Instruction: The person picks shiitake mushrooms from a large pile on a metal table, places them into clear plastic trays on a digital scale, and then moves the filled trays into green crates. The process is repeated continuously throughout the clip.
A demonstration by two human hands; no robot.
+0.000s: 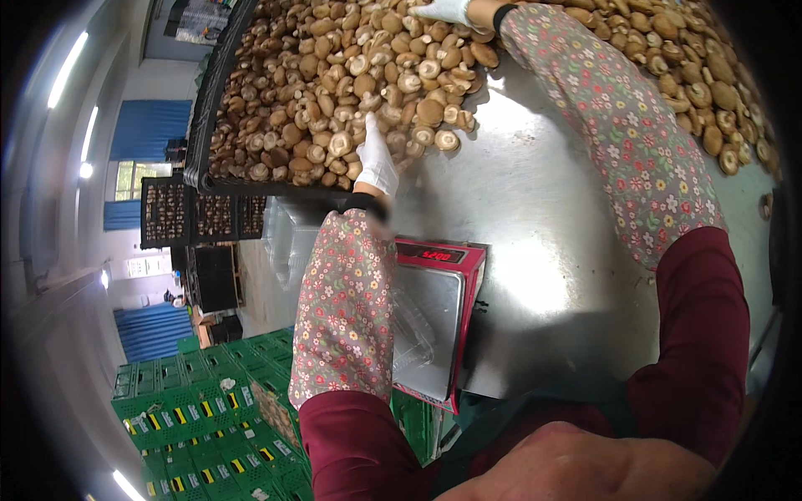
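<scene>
A large heap of brown mushrooms (301, 100) spills from a black plastic crate (202, 125) onto a stainless steel table (532, 206). My left hand (378, 160), in a white glove, lies against the near edge of this heap, fingers pointing into it; whether it grips a mushroom is not clear. At the top edge of the picture my right hand (446, 10), also gloved in white, rests on the far part of the heap, partly cut off. Below my left forearm stands a red weighing scale (473, 275) with a lit display, a clear plastic tray (410, 332) on its metal plate.
More mushrooms (708, 81) lie on the table at the right. Clear plastic containers (291, 238) stand left of the scale. Green crates (213, 407) are stacked at lower left, and black crates of mushrooms (194, 213) stand farther back.
</scene>
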